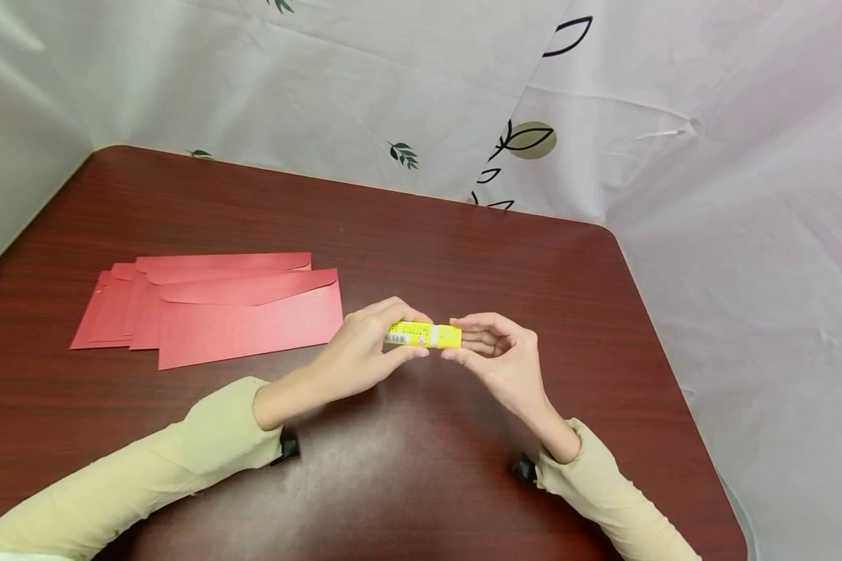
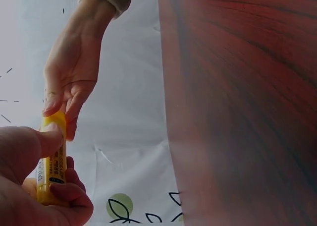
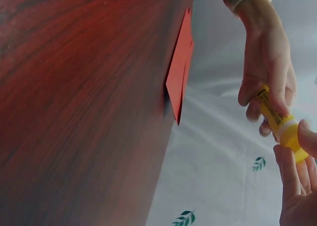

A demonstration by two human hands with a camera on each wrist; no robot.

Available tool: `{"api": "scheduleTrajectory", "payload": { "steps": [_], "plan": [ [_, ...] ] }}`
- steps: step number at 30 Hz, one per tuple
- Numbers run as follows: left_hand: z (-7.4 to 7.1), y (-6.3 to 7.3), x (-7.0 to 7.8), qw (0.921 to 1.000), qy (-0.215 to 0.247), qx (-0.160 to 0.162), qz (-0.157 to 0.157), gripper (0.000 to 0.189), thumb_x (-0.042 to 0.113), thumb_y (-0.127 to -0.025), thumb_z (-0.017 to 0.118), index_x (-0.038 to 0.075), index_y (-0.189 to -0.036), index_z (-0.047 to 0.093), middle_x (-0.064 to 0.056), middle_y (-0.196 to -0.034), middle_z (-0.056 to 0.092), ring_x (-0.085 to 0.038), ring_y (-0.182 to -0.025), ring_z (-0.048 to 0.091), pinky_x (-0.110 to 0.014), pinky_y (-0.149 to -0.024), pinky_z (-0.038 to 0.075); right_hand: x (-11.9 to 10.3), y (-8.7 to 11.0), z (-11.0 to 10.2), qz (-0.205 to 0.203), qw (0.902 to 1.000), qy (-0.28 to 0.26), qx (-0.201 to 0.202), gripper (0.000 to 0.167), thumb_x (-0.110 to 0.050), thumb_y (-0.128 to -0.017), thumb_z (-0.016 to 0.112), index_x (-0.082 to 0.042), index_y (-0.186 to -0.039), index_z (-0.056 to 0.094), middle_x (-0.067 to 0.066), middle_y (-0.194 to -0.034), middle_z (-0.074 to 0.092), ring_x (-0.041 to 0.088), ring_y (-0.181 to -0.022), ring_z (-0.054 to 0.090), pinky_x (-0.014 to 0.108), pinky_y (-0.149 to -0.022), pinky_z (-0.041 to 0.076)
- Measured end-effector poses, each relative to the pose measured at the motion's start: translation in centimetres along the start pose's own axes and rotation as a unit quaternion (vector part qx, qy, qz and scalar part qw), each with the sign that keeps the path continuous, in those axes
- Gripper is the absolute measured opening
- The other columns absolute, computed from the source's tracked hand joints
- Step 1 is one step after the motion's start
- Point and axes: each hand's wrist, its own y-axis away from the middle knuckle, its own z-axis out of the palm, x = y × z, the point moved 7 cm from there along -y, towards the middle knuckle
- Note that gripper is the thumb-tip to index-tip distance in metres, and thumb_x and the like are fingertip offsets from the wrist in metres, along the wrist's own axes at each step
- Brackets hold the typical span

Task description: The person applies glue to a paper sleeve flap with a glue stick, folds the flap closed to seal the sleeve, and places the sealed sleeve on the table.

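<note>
A yellow glue stick (image 1: 412, 334) with a printed label and barcode is held sideways above the table between both hands. My left hand (image 1: 356, 349) grips its labelled body, thumb on the near side and fingers on the far side. At the other end, past a white band, the thumb and fingertips of my right hand (image 1: 507, 357) pinch the plain yellow cap (image 1: 451, 336). The right wrist view shows that cap (image 3: 294, 141) still in line with the body, the white band (image 3: 286, 127) between them. The right hand's other fingers lie behind, partly hidden.
Several red envelopes (image 1: 252, 331) overlap in a fanned row on the left of the dark reddish-brown table (image 1: 463, 257), beside the left hand. White curtains (image 1: 288, 93) with leaf prints hang behind the table and along its sides.
</note>
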Motion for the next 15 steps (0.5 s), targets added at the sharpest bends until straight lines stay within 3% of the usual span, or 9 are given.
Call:
{"api": "scheduleTrajectory", "payload": {
  "steps": [6, 10, 15],
  "plan": [
    [0.4, 0.0, -0.4, 0.9991, 0.034, -0.008, -0.023, 0.032, 0.02, -0.082, 0.077, 0.016, -0.111, 0.066, 0.007, -0.101, 0.064, -0.008, -0.082, 0.058, -0.023, -0.068, 0.052, -0.1, -0.3, -0.1, -0.003, 0.9996, 0.023, -0.016, 0.038, 0.011, -0.069, 0.078, 0.01, -0.105, 0.064, 0.001, -0.101, 0.073, 0.012, -0.083, 0.073, 0.032, -0.074, 0.058],
    [0.4, -0.1, -0.3, 0.9989, 0.042, -0.004, -0.019, 0.034, 0.021, -0.084, 0.075, 0.017, -0.117, 0.065, 0.007, -0.103, 0.064, -0.008, -0.083, 0.058, -0.024, -0.069, 0.052, -0.9, -0.9, -0.5, -0.021, 0.9979, 0.057, -0.023, 0.039, 0.007, -0.072, 0.078, 0.007, -0.108, 0.064, 0.007, -0.104, 0.072, 0.012, -0.087, 0.072, 0.032, -0.076, 0.058],
    [0.2, 0.0, -0.1, 0.9994, -0.01, -0.034, 0.002, 0.049, 0.021, -0.091, 0.066, 0.021, -0.138, 0.053, 0.004, -0.121, 0.065, -0.014, -0.102, 0.061, -0.035, -0.085, 0.051, -2.0, -1.7, -2.5, -0.049, 0.9927, 0.11, -0.003, 0.038, 0.009, -0.073, 0.076, 0.004, -0.109, 0.065, 0.01, -0.106, 0.072, 0.012, -0.089, 0.07, 0.028, -0.076, 0.058]
  ]
}}
